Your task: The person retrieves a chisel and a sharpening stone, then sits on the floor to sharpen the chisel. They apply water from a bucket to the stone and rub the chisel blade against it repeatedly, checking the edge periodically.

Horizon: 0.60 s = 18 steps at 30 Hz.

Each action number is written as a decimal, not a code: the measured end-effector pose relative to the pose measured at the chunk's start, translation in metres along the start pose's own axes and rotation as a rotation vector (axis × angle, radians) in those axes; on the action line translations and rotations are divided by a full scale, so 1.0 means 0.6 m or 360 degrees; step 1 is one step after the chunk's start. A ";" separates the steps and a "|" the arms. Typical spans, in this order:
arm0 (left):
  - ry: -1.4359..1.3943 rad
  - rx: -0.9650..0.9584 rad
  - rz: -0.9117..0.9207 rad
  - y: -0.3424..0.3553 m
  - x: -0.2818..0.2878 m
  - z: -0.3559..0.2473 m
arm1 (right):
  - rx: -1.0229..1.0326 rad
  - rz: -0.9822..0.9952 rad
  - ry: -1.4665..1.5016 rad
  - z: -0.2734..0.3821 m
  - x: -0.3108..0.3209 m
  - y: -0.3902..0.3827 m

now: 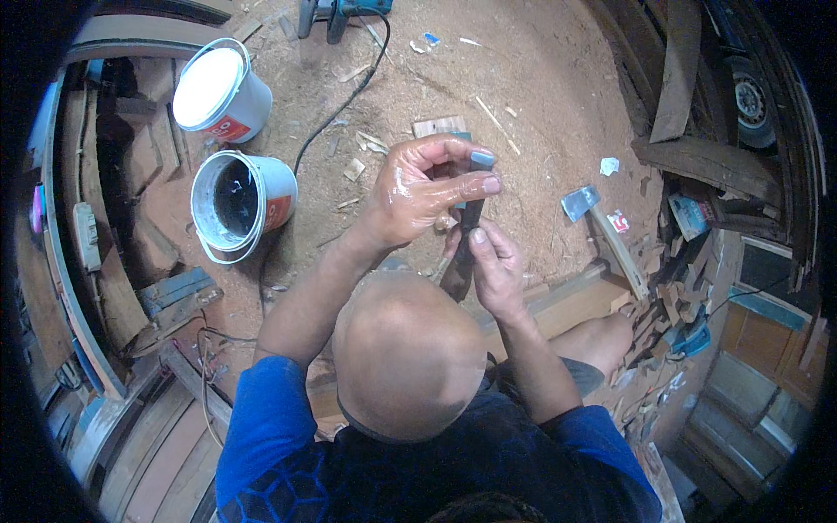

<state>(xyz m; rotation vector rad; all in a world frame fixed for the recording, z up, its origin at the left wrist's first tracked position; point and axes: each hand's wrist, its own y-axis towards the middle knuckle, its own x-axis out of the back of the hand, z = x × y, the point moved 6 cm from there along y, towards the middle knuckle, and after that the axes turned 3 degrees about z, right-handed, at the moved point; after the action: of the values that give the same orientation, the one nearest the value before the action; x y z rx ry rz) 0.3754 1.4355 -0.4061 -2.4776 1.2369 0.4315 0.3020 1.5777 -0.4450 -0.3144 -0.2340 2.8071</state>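
Note:
A dark, narrow, flat blade (472,216) stands roughly upright in front of me, held by both hands. My right hand (499,266) is closed around its lower part, the thumb lying along it. Wet and glistening, my left hand (418,187) pinches at the upper end, thumb and forefinger around a grey-blue tip (481,159). What kind of blade it is, I cannot tell. Beyond my fingers lies a pale wooden block (438,126), with a teal piece beside it, partly hidden by my left hand.
An open bucket (281,187) of dark liquid and a lidded white bucket (253,109) stand at left. A hatchet (579,203) rests at right near wood scraps (680,296). A power tool (336,16) trails a black cord (344,100) over the sawdust-covered floor. Stacked planks line both sides.

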 end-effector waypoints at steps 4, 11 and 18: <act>0.0046 -0.0033 -0.0032 -0.001 -0.004 -0.007 | 0.0005 0.0028 0.0035 -0.004 0.004 0.002; 0.0072 -0.0243 -0.0090 0.002 0.000 -0.012 | -0.0029 0.0039 0.0155 -0.011 0.004 0.002; 0.0028 -0.0086 -0.0102 0.020 0.052 0.033 | -0.0236 -0.0033 0.0160 -0.043 0.019 -0.013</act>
<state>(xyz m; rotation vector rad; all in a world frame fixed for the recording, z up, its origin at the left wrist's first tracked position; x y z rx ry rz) 0.3814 1.4150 -0.4386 -2.5640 1.1638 0.4327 0.2995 1.5919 -0.4705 -0.4826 -0.4213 2.7497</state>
